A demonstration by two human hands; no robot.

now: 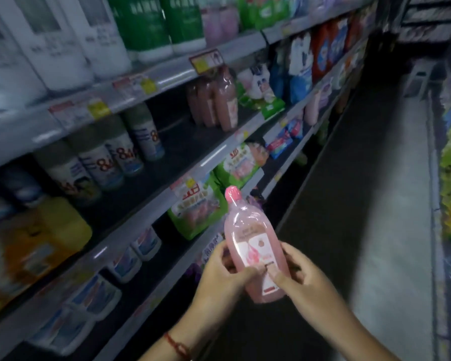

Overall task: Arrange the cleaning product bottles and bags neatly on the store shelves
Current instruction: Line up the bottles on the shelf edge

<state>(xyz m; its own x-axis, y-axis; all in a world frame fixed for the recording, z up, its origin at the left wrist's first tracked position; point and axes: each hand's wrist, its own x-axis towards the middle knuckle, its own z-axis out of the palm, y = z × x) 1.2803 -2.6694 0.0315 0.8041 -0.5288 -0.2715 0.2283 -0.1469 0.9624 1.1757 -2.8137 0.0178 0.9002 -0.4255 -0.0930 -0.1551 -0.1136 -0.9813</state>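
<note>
A pink bottle (pixel 250 238) with a pink cap and a white label is held upright in front of the shelves, in the aisle. My left hand (pixel 223 276) grips its lower left side, thumb across the label. My right hand (pixel 301 277) grips its lower right side, thumb also on the label. On the middle shelf (pixel 193 157) stand three similar pink bottles (pixel 218 100), with a wide bare dark stretch to their left. Green bags (pixel 201 207) lean on the shelf below, right behind the held bottle.
White bottles with blue labels (pixel 120 149) and a yellow jug (pixel 44 230) stand at the left of the middle shelf. Green and white containers fill the top shelf (pixel 167 74). Blue and white bags (pixel 301 69) sit further right. The aisle floor (pixel 375 204) runs along the right.
</note>
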